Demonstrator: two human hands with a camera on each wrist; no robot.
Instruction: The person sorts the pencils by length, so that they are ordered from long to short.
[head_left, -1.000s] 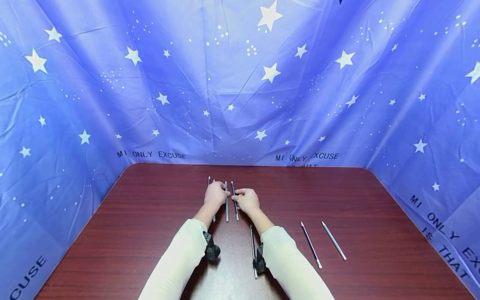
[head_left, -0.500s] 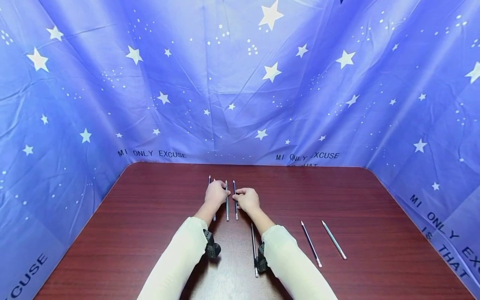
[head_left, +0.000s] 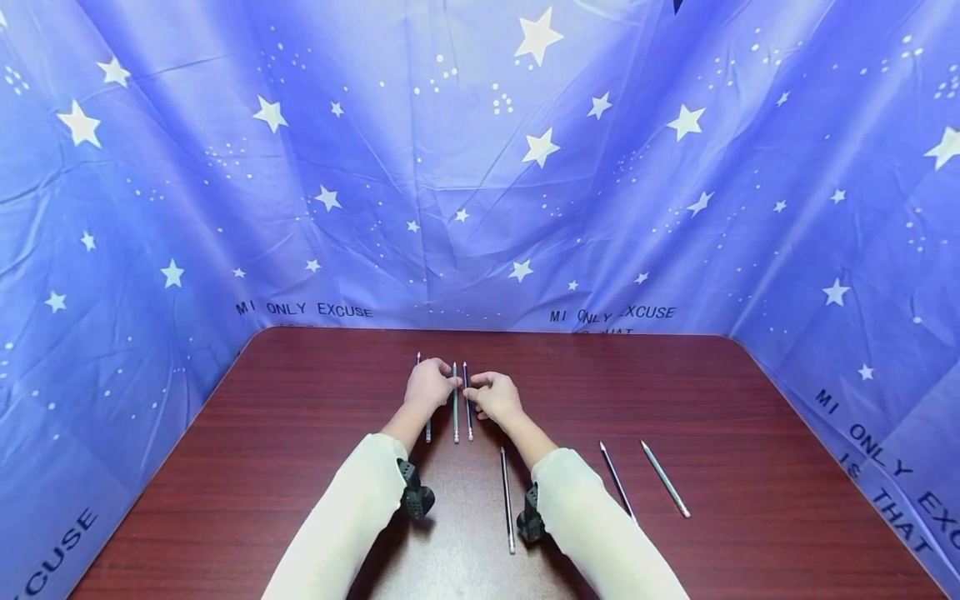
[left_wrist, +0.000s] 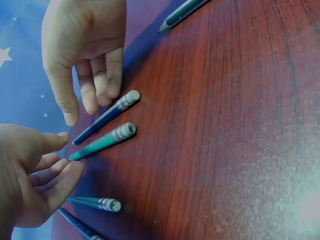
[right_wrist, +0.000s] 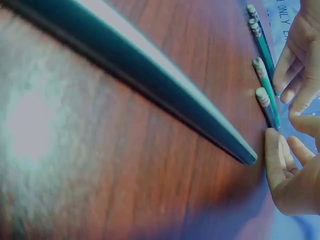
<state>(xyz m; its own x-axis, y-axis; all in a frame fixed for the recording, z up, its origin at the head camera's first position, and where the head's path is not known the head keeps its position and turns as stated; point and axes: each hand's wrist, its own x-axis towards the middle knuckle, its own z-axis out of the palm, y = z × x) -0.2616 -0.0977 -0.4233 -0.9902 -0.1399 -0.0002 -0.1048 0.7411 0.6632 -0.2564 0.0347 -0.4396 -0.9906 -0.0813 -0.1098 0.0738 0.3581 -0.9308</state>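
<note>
Two pencils lie side by side near the back middle of the table, a green one (head_left: 456, 421) and a dark blue one (head_left: 468, 421), eraser ends toward me. My left hand (head_left: 429, 383) hovers low beside the green pencil, thumb tip over its shaft and fingers relaxed. From the other side my right hand (head_left: 498, 398) reaches in, its fingertips right at the dark blue pencil. In the left wrist view, the fingers of the right hand (left_wrist: 87, 55) hang loosely and apart from the thumb. Partly hidden under my left hand are further pencils, one green (left_wrist: 97, 202) and one dark (left_wrist: 80, 225).
Another pencil (head_left: 507, 508) lies nearer me, beside my right wrist. Two slanting pencils, one dark (head_left: 615, 475) and one light green (head_left: 664, 479), lie farther right; my right sleeve (head_left: 600, 525) covers the dark one's end. A starry blue curtain (head_left: 465, 167) surrounds the reddish-brown table (head_left: 262, 467).
The dark blue pencil has shifted slightly left, closer to the green one, which has moved a touch right. My right hand has moved slightly right, my left slightly left.
</note>
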